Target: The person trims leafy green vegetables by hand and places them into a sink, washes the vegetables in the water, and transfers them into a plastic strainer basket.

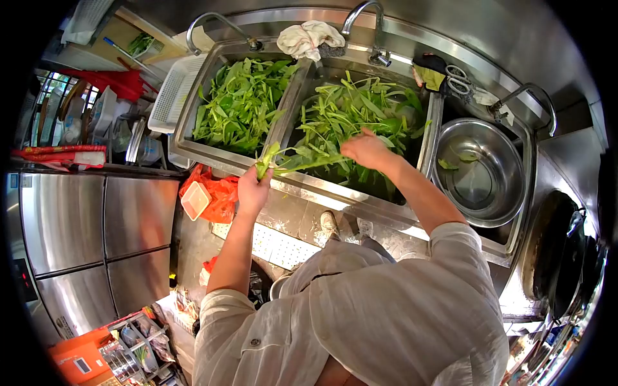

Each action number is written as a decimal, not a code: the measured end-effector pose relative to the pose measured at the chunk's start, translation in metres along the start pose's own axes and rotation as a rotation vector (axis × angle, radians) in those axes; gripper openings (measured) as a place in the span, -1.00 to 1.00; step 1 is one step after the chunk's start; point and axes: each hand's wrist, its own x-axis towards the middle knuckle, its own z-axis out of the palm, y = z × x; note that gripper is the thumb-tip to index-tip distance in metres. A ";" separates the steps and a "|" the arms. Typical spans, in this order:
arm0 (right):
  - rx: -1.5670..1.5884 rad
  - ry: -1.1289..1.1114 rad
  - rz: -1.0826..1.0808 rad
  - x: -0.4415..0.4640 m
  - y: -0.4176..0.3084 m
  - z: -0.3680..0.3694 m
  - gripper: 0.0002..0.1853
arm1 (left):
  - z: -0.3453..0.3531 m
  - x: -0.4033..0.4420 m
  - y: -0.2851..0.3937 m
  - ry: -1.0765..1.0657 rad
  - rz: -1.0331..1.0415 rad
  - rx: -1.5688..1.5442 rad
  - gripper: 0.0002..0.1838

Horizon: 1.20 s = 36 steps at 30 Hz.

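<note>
A: Where are the hands?
B: The left hand (255,191) is near the centre of the frame, just below the front rim of the sinks, its fingers pinched round one end of a strand of long, light-green leafy stems (308,161). The right hand (368,149) is right of it and a little higher, over the middle sink, curled round the other end

A: So the strand runs between them?
B: Yes, roughly level, across the centre of the frame. Below and behind it, a loose heap of bright-green leafy vegetables (360,109) fills much of the rectangular stainless-steel middle sink, upper centre

A: And the other basin?
B: At upper left of centre, another leafy green pile (241,106) lies in the rectangular steel left sink (194,96), with a white perforated plastic basket (168,96) just beside it

A: What is at the right?
B: A wide, round stainless-steel bowl (489,191) with a few green leaves (468,157) inside. Above it in the frame, a pair of grey-handled scissors (458,80) lies on the back ledge

A: Anything at top centre?
B: A crumpled white cloth (310,38), between two curved chrome taps (219,18)
</note>
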 end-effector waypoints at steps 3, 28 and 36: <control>0.136 -0.117 0.177 0.002 0.008 0.016 -0.72 | 0.009 0.003 -0.005 -0.043 -0.061 -0.136 -0.82; 0.678 0.171 0.451 0.017 -0.005 0.029 -0.72 | 0.053 0.015 0.029 -0.190 -0.241 -0.365 -0.76; 0.038 0.268 0.214 0.003 -0.031 -0.007 -0.86 | 0.074 0.020 0.020 -0.245 -0.275 -0.414 -0.81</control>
